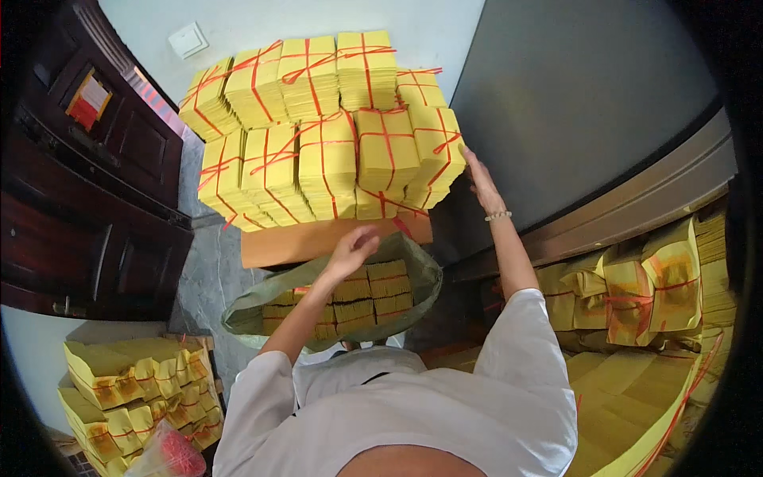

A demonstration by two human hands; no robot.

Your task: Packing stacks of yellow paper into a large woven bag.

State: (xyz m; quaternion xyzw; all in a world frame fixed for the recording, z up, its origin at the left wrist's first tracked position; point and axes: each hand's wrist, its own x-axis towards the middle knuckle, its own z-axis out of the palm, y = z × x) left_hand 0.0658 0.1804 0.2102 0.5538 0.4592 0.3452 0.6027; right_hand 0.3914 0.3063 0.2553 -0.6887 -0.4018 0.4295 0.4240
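Observation:
Bundles of yellow paper [327, 171], tied crosswise with red ribbon, are stacked in two tiers on a brown-orange box or stand. My right hand [481, 184], a beaded bracelet at its wrist, is at the right side of the front right bundle [439, 145]. Its fingers are stretched out; whether they press on the paper I cannot tell. My left hand [354, 250] hovers above the green woven sack [429, 274], fingers loosely bent and holding nothing visible. Inside the sack, several more yellow bundles [355, 315] stand packed in rows, just in front of my body.
A large dark grey panel [580, 111] rises to the right of the stack. Dark wooden doors [87, 215] stand on the left. More yellow paper bundles are piled at lower left [143, 397] and along the right [636, 294]. A clear bag with something red [179, 453] lies at bottom left.

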